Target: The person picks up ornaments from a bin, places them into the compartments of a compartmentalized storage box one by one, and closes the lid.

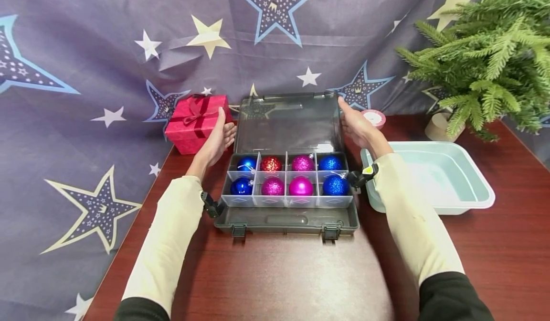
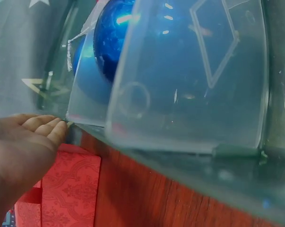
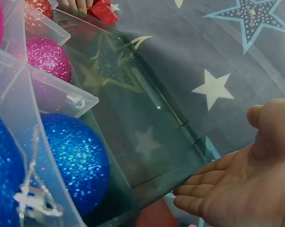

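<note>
A dark clear plastic case [image 1: 262, 220] lies on the table with its see-through lid [image 1: 289, 125] raised at the back. Inside sits a translucent divided tray [image 1: 269, 201] with one glittery or shiny bauble per compartment: blue [image 1: 336, 186], red [image 1: 271, 163] and pink [image 1: 301, 186]. My left hand [image 1: 218, 142] is beside the lid's left edge, fingers straight and thumb up. At the lid's right edge, my right hand [image 1: 357, 126] has its fingers extended, fingertips right at the rim in the right wrist view. Neither hand grips anything.
A red gift box [image 1: 189, 142] with a ribbon stands behind my left hand. On the right are a pale blue basin [image 1: 477, 187], a pink-edged roll of tape [image 1: 374, 119] and an artificial fir tree [image 1: 494, 68]. A star-patterned cloth [image 1: 129, 5] hangs behind the table.
</note>
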### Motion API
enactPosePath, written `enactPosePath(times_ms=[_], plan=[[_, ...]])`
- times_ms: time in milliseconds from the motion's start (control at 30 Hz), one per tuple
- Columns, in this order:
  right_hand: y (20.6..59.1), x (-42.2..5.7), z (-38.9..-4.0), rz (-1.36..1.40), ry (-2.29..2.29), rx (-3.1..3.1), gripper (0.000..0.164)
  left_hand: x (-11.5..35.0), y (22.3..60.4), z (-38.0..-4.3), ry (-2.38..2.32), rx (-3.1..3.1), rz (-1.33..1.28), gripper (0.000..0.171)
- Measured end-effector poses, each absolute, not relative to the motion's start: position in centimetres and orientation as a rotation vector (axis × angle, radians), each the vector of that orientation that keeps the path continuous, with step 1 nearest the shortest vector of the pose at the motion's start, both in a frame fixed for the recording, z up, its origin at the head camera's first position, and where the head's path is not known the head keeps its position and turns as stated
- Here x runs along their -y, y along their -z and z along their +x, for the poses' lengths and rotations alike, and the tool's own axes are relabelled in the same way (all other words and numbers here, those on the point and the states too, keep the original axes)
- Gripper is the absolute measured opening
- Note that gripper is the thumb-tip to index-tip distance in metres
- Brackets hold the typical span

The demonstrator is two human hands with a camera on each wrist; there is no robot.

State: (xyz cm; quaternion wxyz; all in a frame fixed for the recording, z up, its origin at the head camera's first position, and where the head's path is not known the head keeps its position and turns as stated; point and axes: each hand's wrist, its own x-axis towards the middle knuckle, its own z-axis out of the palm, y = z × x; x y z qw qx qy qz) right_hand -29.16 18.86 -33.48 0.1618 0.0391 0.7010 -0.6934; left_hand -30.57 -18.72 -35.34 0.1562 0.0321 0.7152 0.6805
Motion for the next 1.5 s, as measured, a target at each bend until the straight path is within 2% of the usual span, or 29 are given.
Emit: enactPosePath(times_ms=[500,1167,1500], plan=[[31.5,-19.2,-26.3,-0.052,1.973,-2.120,0.094,19.9,34.8,-28.4,-2.205,-2.007,0.213,0.096],[31.1,-20.0,-20.9,-0.235,2.061,-2.285,0.079,21.1,34.9,-24.3,-2.304,-2.062,0.476,0.096],[31.7,-20.0,-17.8,-0.333,1.962,-2.480,0.070,21.9,35.4,-22.1,-2.265,-2.106,0.649,0.103]])
